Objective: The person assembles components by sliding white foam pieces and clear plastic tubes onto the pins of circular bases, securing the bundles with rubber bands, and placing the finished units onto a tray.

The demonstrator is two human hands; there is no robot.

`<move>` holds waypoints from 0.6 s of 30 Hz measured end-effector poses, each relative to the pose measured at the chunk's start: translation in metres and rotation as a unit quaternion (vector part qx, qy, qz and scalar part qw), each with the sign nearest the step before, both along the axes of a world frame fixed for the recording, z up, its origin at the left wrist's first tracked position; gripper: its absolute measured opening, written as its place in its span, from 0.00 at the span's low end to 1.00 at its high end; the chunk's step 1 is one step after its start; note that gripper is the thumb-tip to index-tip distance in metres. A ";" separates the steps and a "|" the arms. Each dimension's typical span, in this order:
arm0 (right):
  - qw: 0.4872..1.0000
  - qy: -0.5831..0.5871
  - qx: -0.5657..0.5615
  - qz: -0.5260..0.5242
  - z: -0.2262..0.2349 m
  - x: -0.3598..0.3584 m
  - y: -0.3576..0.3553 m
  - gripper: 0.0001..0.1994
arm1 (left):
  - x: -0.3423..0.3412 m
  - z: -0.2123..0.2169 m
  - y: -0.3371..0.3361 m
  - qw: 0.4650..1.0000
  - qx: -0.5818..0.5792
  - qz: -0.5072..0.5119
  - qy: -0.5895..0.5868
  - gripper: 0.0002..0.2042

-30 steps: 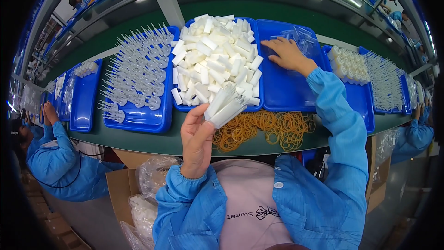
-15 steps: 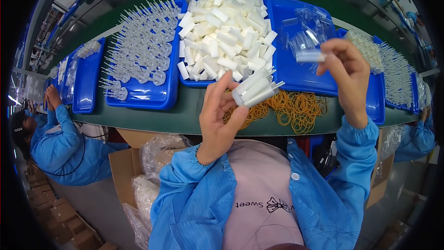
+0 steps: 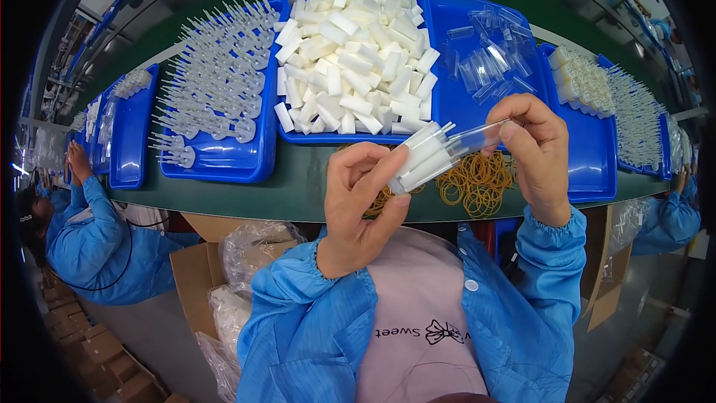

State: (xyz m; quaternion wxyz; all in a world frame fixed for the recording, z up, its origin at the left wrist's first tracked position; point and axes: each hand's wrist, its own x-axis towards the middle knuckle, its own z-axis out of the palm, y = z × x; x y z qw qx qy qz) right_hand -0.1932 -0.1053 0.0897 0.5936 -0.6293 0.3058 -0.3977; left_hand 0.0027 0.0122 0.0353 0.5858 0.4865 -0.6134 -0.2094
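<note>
In my left hand [image 3: 358, 205] is a small bundle: white foam blocks [image 3: 426, 155] set around a clear plastic stemmed part, its thin tips pointing up and right. Fingers and thumb grip its lower end. My right hand [image 3: 535, 153] pinches a clear plastic sleeve [image 3: 475, 139] between thumb and forefinger. The sleeve's left end meets or overlaps the bundle's upper right end; whether it fits around a foam block I cannot tell. Below the bundle, partly hidden by my left hand, lies a heap of tan rubber bands [image 3: 477, 188].
Ahead, a blue tray holds piled white foam blocks [image 3: 354, 67]. Left of it, a tray bears rows of clear stemmed parts [image 3: 216, 78]; to the right, one holds loose clear sleeves [image 3: 488, 67]. Bundled assemblies [image 3: 582, 82] stand farther right. A person in blue [image 3: 89, 231] works at left.
My right hand has moved left and down, bringing the clear sleeve to the bundle. My left hand has tilted the bundle slightly and shifted a little downward.
</note>
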 end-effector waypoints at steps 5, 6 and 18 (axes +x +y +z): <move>1.000 -0.011 0.020 -0.012 -0.001 -0.003 0.000 0.07 | -0.003 0.003 0.000 0.999 -0.010 0.011 -0.030 0.20; 1.000 -0.012 0.018 -0.014 -0.001 -0.004 0.001 0.07 | -0.003 0.003 -0.001 0.999 -0.012 0.009 -0.031 0.20; 0.997 -0.037 0.061 0.018 0.001 -0.006 0.001 0.07 | -0.007 0.010 -0.004 0.999 -0.009 0.009 -0.046 0.21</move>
